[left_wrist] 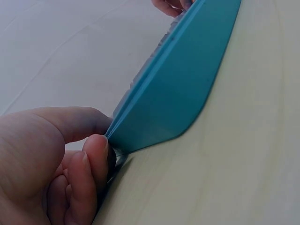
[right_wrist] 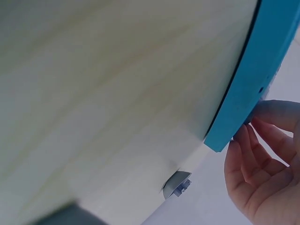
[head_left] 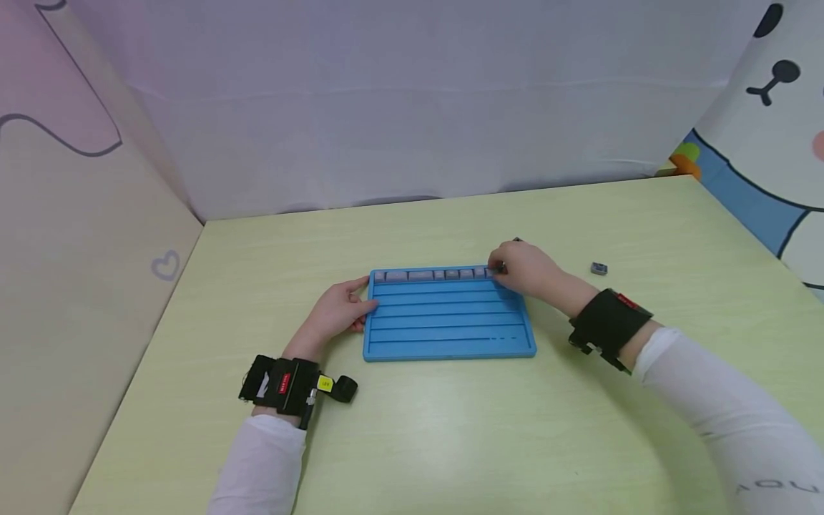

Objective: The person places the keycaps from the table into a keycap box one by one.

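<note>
A blue tray (head_left: 444, 309) with several ridged rows lies on the table, and grey keycaps (head_left: 421, 275) stand side by side along its top row. My left hand (head_left: 335, 309) grips the tray's left edge, thumb on the rim and the other fingers curled at the side. At the top right end of the row, my right hand (head_left: 529, 269) pinches a small dark keycap (right_wrist: 249, 119) between thumb and fingers. The fingers mostly hide this keycap.
One loose keycap (head_left: 599, 269) lies on the table right of the tray. Another (head_left: 517, 239) peeks out behind my right hand; the right wrist view shows a loose keycap (right_wrist: 176, 184) with its stem visible. A white curtain (head_left: 412, 129) hangs behind the table.
</note>
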Demonstrator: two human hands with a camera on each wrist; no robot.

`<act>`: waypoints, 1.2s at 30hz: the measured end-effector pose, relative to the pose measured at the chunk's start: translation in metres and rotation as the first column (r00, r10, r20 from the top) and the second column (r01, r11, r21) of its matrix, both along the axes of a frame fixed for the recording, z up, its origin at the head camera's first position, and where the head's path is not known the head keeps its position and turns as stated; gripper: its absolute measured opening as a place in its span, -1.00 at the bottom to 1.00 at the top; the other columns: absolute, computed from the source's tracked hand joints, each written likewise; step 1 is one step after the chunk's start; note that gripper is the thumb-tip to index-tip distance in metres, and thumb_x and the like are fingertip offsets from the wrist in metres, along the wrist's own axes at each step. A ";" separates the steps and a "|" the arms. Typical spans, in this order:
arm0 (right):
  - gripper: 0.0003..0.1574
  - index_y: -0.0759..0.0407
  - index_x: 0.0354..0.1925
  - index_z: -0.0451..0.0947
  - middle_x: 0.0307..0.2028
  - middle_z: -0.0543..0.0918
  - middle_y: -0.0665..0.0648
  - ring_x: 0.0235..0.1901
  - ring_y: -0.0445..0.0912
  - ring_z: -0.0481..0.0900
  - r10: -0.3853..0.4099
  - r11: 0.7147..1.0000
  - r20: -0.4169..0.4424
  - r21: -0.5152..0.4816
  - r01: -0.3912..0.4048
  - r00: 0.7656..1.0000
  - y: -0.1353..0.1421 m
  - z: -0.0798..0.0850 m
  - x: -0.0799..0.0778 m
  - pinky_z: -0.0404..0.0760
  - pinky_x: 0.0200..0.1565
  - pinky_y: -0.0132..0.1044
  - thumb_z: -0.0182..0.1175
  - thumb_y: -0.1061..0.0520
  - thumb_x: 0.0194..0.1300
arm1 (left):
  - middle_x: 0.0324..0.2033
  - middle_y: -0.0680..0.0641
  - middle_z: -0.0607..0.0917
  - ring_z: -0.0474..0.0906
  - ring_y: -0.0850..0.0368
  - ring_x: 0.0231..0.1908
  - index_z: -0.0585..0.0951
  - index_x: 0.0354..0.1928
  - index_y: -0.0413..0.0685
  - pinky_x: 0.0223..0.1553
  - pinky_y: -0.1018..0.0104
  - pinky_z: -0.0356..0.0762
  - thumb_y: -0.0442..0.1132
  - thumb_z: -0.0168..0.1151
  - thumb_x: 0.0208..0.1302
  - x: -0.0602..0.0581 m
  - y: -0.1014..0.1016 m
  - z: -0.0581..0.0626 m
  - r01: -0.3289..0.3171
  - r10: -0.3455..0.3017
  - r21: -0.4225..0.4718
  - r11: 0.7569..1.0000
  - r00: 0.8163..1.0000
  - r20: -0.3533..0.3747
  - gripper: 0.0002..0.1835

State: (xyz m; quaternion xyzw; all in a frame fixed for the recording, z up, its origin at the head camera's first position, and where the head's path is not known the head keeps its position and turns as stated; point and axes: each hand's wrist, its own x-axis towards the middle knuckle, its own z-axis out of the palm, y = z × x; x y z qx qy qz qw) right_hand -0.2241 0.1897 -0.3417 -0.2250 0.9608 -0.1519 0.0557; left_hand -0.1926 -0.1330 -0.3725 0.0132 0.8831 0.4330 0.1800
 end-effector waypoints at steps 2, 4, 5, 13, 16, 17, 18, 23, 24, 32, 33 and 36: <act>-0.80 0.37 -0.19 0.63 -0.25 0.65 0.26 -0.26 0.05 0.53 0.001 1.000 -0.002 0.002 -0.001 1.000 0.000 0.000 0.000 0.58 -0.11 -0.05 0.21 0.31 0.19 | -0.74 0.06 0.44 0.45 0.24 -0.73 0.18 0.43 -0.08 -0.55 0.41 0.47 -0.18 0.19 0.30 0.000 0.000 0.001 0.000 0.000 -0.002 1.000 1.000 0.001 -0.30; -0.80 0.37 -0.19 0.62 -0.26 0.65 0.26 -0.26 0.05 0.53 0.002 1.000 -0.005 -0.001 -0.002 1.000 0.000 0.000 0.001 0.58 -0.11 -0.05 0.21 0.31 0.19 | -0.73 0.06 0.44 0.45 0.24 -0.73 0.18 0.43 -0.08 -0.55 0.41 0.47 -0.18 0.18 0.30 0.001 0.000 0.001 0.001 -0.001 -0.005 1.000 1.000 0.000 -0.30; -0.79 0.37 -0.18 0.62 -0.26 0.64 0.26 -0.26 0.05 0.54 0.003 1.000 -0.006 -0.001 -0.003 1.000 0.000 0.000 0.001 0.58 -0.11 -0.05 0.21 0.31 0.19 | -0.73 0.06 0.45 0.45 0.24 -0.73 0.18 0.43 -0.08 -0.55 0.41 0.47 -0.19 0.18 0.30 0.001 0.000 0.001 0.002 -0.002 -0.006 1.000 1.000 0.000 -0.30; -0.66 0.37 -0.05 0.55 -0.17 0.61 0.31 -0.29 0.06 0.56 -0.019 1.000 0.000 -0.011 0.019 1.000 0.000 0.002 0.003 0.59 -0.16 -0.05 0.22 0.26 0.20 | -0.73 0.06 0.45 0.45 0.24 -0.72 0.18 0.43 -0.08 -0.56 0.42 0.47 -0.19 0.18 0.30 0.001 0.000 0.001 0.003 -0.003 0.003 1.000 1.000 0.003 -0.30; -0.66 0.36 -0.05 0.55 -0.16 0.60 0.31 -0.31 0.06 0.57 -0.026 0.999 0.000 -0.023 0.026 1.000 0.002 0.004 0.003 0.59 -0.18 -0.06 0.22 0.23 0.21 | -0.73 0.06 0.45 0.45 0.25 -0.73 0.18 0.43 -0.08 -0.56 0.42 0.47 -0.19 0.18 0.31 0.001 -0.001 0.001 0.003 -0.003 0.005 1.000 1.000 0.005 -0.30; -0.65 0.36 -0.05 0.55 -0.16 0.60 0.31 -0.32 0.06 0.58 -0.024 0.999 -0.002 -0.025 0.024 1.000 0.003 0.005 0.003 0.59 -0.19 -0.06 0.23 0.21 0.21 | -0.73 0.06 0.45 0.44 0.25 -0.73 0.17 0.43 -0.08 -0.56 0.42 0.47 -0.19 0.18 0.31 0.001 -0.001 0.001 0.002 -0.002 0.005 1.000 1.000 0.005 -0.30; -0.65 0.36 -0.05 0.55 -0.16 0.60 0.31 -0.32 0.06 0.58 -0.023 0.999 -0.004 -0.026 0.023 1.000 0.004 0.006 0.002 0.59 -0.19 -0.06 0.23 0.20 0.21 | -0.73 0.06 0.45 0.44 0.25 -0.73 0.17 0.44 -0.09 -0.56 0.43 0.47 -0.20 0.18 0.31 0.001 -0.001 0.002 0.003 -0.003 0.005 1.000 1.000 0.005 -0.30; -0.63 0.37 -0.03 0.55 -0.13 0.60 0.33 -0.30 0.06 0.58 -0.037 0.999 0.015 -0.020 0.038 0.999 0.011 0.014 0.002 0.59 -0.21 -0.07 0.22 0.18 0.23 | -0.74 0.06 0.44 0.44 0.25 -0.73 0.18 0.43 -0.08 -0.56 0.43 0.47 -0.19 0.18 0.30 0.001 -0.001 0.003 0.000 0.000 0.004 1.000 1.000 0.003 -0.30; -0.63 0.37 -0.02 0.55 -0.12 0.59 0.34 -0.29 0.07 0.58 -0.047 0.999 0.022 -0.018 0.047 0.999 0.013 0.017 0.001 0.59 -0.21 -0.07 0.21 0.18 0.24 | -0.73 0.06 0.44 0.44 0.25 -0.73 0.17 0.43 -0.08 -0.56 0.42 0.47 -0.19 0.18 0.31 0.001 -0.001 0.003 0.001 -0.001 0.003 1.000 1.000 0.002 -0.30; -0.65 0.40 -0.06 0.57 -0.17 0.61 0.35 -0.28 0.10 0.58 -0.091 0.996 0.012 -0.002 0.091 0.996 0.043 0.036 -0.001 0.57 -0.20 -0.02 0.20 0.19 0.23 | -0.73 0.06 0.45 0.44 0.24 -0.72 0.17 0.44 -0.08 -0.56 0.42 0.47 -0.19 0.18 0.31 0.000 -0.001 0.003 0.007 -0.007 0.006 1.000 1.000 0.002 -0.30; -0.65 0.40 -0.07 0.57 -0.17 0.61 0.35 -0.28 0.10 0.58 -0.101 0.995 0.016 0.001 0.101 0.995 0.048 0.038 -0.001 0.57 -0.20 -0.02 0.20 0.18 0.23 | -0.73 0.06 0.44 0.44 0.24 -0.72 0.17 0.44 -0.08 -0.56 0.42 0.47 -0.19 0.18 0.30 0.000 -0.001 0.003 0.007 -0.007 0.008 1.000 1.000 0.004 -0.30; -0.63 0.41 -0.07 0.55 -0.15 0.59 0.38 -0.24 0.15 0.56 -0.124 0.992 0.053 0.028 0.123 0.991 0.064 0.043 -0.001 0.54 -0.17 0.03 0.19 0.15 0.25 | -0.73 0.06 0.44 0.44 0.24 -0.72 0.17 0.44 -0.09 -0.56 0.42 0.47 -0.20 0.18 0.31 0.001 -0.002 0.004 0.008 -0.008 0.013 1.000 1.000 0.006 -0.30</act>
